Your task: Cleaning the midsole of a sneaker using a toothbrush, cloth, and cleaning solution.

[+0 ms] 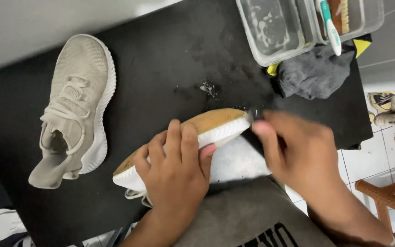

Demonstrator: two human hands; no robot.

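Black desk [170, 59] carried a beige shoe [76, 107] at left. Left hand [174, 171] gripped a second shoe [216, 126] sole-up near the front edge; right hand [298, 151] closed around a dark brush [252, 137] touching its toe.

- I see a beige knit sneaker [76, 107] with a white sole on the black mat [161, 59].
- The held shoe [193, 132] shows a tan outsole and white midsole.
- Grey cloth [314, 73]; teal-and-white brush [331, 25] over clear tubs [270, 32].
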